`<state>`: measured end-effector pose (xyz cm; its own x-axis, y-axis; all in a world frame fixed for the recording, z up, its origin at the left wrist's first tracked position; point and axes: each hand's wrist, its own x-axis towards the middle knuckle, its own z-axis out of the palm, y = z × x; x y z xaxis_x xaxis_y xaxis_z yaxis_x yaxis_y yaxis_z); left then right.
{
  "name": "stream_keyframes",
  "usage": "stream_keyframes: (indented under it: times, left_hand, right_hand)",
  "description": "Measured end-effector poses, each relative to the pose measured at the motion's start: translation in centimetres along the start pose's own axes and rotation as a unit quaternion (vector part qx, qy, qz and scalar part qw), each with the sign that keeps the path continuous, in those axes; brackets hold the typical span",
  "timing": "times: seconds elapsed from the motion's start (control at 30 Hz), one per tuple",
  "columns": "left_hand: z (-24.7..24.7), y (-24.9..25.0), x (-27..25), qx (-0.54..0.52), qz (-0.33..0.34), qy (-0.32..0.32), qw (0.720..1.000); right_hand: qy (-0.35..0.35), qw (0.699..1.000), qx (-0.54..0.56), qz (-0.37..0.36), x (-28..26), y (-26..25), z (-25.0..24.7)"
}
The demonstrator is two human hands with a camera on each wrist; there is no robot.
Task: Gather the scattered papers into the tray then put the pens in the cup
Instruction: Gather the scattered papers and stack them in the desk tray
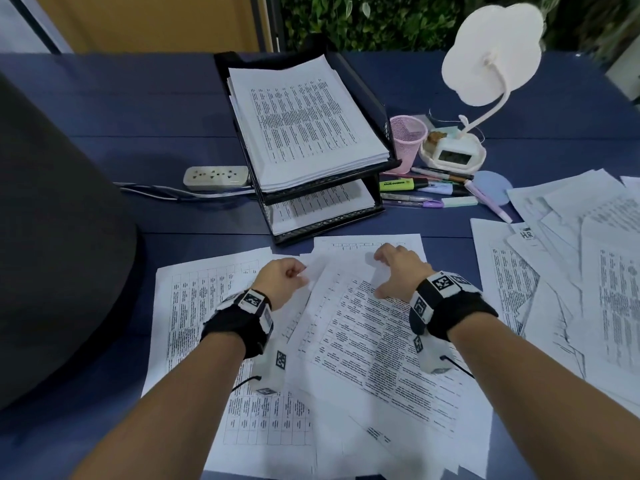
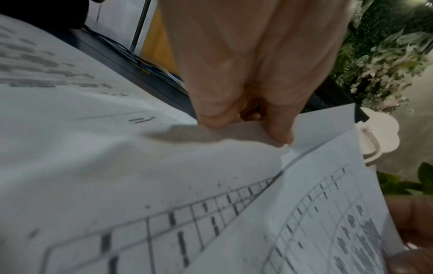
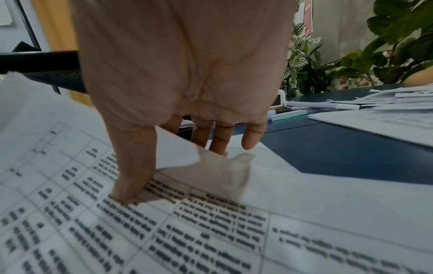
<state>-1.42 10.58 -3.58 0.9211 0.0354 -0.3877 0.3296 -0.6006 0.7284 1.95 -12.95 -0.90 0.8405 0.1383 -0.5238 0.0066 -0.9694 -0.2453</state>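
Printed papers (image 1: 363, 341) lie overlapped on the near part of the blue table (image 1: 138, 116). My left hand (image 1: 298, 275) is curled and pinches the far edge of one sheet (image 2: 164, 166); the pinch shows in the left wrist view (image 2: 248, 128). My right hand (image 1: 389, 271) holds the tilted top sheet (image 3: 187, 231), thumb (image 3: 131, 178) pressing on its print, the other fingers (image 3: 220, 140) behind its lifted corner. The black two-tier mesh tray (image 1: 329, 183) stands beyond, with paper stacks in both tiers. Pens and highlighters (image 1: 426, 192) lie beside the pink mesh cup (image 1: 407, 136).
More loose papers (image 1: 571, 265) cover the table's right side. A white desk lamp (image 1: 491, 53) with a clock base (image 1: 453, 155) stands behind the pens. A power strip (image 1: 216, 176) and cable lie left of the tray. A large dark object (image 1: 52, 220) fills the left.
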Motion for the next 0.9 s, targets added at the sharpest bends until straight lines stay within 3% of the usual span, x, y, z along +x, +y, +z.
stream_keyframes:
  times: [0.1,0.17,0.33,0.47,0.57,0.67,0.73,0.8,0.9]
  left_hand:
    - [-0.2,1.4,-0.2,-0.076,0.033,0.020,0.996]
    - [-0.5,2.2,0.2,-0.090,0.058,0.040,0.993]
    - [-1.2,1.7,0.9,0.006,0.052,0.144,0.988]
    - [-0.7,1.4,-0.3,-0.088,0.024,0.218,0.972]
    - [-0.2,1.6,-1.3,-0.211,0.003,0.291,0.933]
    - [0.2,2.4,-1.9,-0.276,-0.041,0.211,0.937]
    - [0.5,3.5,-2.3,-0.281,-0.040,0.148,0.947]
    - [0.7,4.9,-2.5,-0.278,-0.014,0.134,0.951]
    - [0.8,6.9,-2.6,-0.251,0.044,0.127,0.959]
  right_hand:
    - [-0.007,1.000,-0.025,0.004,-0.2,0.3,-0.5]
    - [-0.014,0.999,0.043,0.016,-0.3,0.6,-0.7]
    - [0.028,0.976,0.217,0.000,-0.8,2.4,-1.7]
    - [0.056,0.925,0.376,-0.029,-1.6,3.9,-1.9]
    - [0.088,0.886,0.454,-0.033,-2.1,4.5,-1.9]
    - [0.112,0.856,0.504,-0.039,-2.4,4.8,-1.8]
    - [0.134,0.824,0.550,-0.041,-2.8,4.4,-1.8]
    - [0.154,0.786,0.597,-0.043,-3.2,4.1,-1.9]
    - [0.165,0.790,0.589,-0.041,-3.6,4.0,-2.6]
